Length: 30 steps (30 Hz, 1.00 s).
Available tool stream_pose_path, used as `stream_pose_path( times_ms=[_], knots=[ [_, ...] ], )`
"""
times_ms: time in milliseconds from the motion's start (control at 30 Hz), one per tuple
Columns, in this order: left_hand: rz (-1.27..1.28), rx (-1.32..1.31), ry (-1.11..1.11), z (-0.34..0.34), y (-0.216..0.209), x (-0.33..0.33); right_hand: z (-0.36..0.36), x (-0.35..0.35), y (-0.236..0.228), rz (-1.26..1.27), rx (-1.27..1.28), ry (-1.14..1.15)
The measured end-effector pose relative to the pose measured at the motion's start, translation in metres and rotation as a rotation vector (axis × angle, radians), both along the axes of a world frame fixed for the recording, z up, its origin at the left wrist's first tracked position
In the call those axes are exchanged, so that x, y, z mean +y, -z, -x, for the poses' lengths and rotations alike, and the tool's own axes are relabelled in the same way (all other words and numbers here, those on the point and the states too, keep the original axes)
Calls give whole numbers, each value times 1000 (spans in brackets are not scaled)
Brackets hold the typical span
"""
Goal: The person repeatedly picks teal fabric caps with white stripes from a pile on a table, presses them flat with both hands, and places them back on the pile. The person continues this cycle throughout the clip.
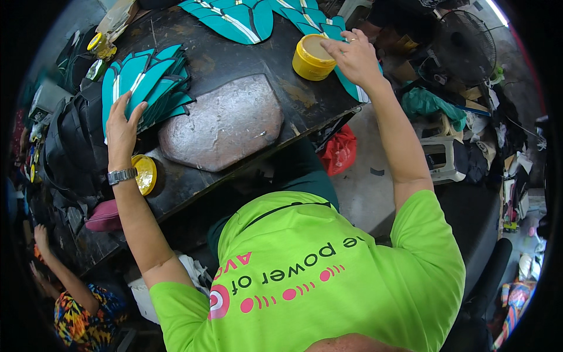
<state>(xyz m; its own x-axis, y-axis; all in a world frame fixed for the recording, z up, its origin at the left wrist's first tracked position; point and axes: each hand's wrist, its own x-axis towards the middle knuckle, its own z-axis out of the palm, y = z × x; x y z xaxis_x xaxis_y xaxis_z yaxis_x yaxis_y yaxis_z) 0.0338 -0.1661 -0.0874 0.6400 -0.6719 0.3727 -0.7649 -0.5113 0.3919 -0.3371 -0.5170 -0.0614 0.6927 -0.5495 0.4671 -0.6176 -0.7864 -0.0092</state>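
One left hand (pixel 122 124), spread over leaf-shaped teal sheets (pixel 142 79) (pliable, I judge; pinch edges); right hand (pixel 356 57), half-open, at round yellow tub (pixel 311 66).

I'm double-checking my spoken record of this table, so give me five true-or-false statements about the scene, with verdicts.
1. The left hand touches a stack of teal pieces. True.
2. The right hand is at the fan. False: it is at the yellow tub.
3. A grey-brown slab lies on the dark table. True.
4. The watch is bright pink. False: it is silver-coloured.
5. A red bag shows below the table's edge. True.
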Motion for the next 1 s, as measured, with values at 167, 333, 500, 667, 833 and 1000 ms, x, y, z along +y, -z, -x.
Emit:
stream_pose_path(
  times_ms=[167,333,500,667,833,1000],
  knots=[
    [94,-19,-90,4,-12,-2,-6,-12,-5,49,122,20],
    [530,-211,62,60,-37,1,-8,-1,-13,169,-48,-7],
    [260,-111,590,135,6,-9,-3,25,3,195,212,50],
    [102,113,599,140,36,18,5,64,-17,309,342,23],
    [-89,287,700,122,11,45,19,116,-64,-90,222,-337],
    [79,320,460,117,16,5,-40,118,-22,-545,-266,-816]
  ],
)
